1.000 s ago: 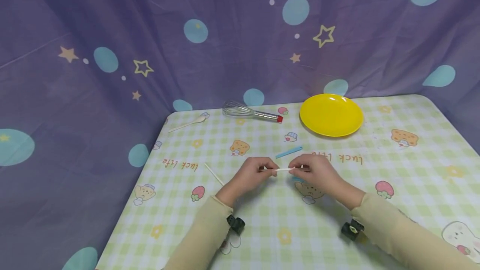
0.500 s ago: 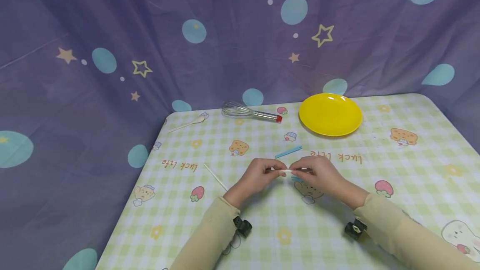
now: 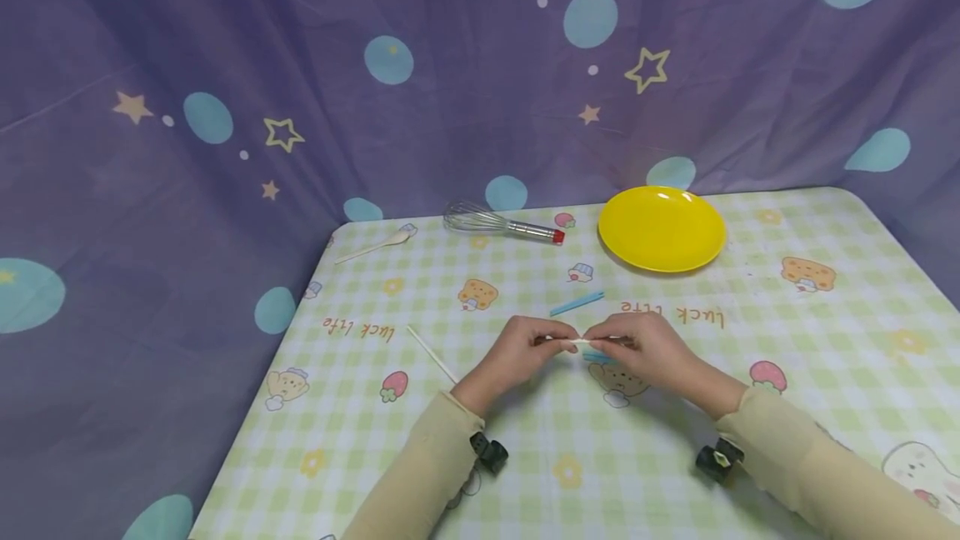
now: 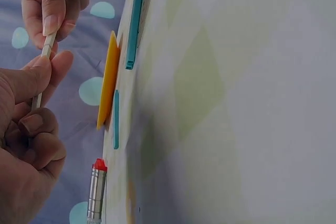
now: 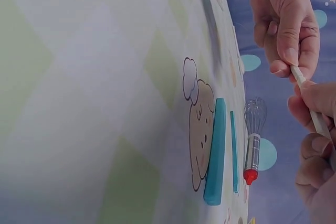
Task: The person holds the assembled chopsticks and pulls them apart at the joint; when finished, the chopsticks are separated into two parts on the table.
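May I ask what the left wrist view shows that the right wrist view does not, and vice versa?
Only the left wrist view clearly shows the yellow plate, edge-on; the right has at most a sliver.
Only the right wrist view shows the wire loops of the whisk and the printed cartoon figure.
Both show the left hand and right hand pinching a pale stick, two blue strips, and the whisk's red-ended handle.

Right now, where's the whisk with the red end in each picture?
Head: the whisk is above the middle, left of the yellow plate.
Left wrist: bottom edge, left of centre; only its red-tipped handle shows.
Right wrist: right of centre, red end down.
Shared landmark: the pale stick pinched by the left hand and right hand.
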A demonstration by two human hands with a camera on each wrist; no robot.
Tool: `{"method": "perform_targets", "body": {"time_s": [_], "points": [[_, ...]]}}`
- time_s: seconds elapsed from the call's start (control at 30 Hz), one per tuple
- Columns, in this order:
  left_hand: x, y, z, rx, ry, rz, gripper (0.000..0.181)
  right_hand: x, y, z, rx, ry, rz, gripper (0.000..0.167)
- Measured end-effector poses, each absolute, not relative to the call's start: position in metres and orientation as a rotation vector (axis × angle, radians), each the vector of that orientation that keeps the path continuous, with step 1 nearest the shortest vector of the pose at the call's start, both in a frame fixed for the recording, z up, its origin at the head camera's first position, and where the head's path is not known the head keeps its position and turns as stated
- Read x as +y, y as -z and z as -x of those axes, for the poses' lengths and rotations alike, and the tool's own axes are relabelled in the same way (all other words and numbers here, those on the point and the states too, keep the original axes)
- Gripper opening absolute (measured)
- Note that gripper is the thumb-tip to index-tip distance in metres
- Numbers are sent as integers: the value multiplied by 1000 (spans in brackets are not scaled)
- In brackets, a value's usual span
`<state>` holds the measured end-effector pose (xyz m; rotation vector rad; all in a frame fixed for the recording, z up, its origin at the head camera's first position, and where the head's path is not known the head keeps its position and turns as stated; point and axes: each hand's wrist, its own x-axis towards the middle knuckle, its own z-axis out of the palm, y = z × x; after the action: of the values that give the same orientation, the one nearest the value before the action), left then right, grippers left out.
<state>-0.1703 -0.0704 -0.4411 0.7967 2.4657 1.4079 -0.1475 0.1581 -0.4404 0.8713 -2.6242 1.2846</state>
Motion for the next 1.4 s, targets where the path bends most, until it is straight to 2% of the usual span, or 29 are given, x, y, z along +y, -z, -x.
{"method": "perform_targets", "body": {"time_s": [0.83, 1.4], "points": [[-71, 435, 171, 2441, -1360, -838, 16, 160, 438, 145, -2533, -1063, -987, 15], [-68, 437, 168, 2469, -1345, -831, 14, 162, 442, 144, -2585, -1093, -988, 18]]}}
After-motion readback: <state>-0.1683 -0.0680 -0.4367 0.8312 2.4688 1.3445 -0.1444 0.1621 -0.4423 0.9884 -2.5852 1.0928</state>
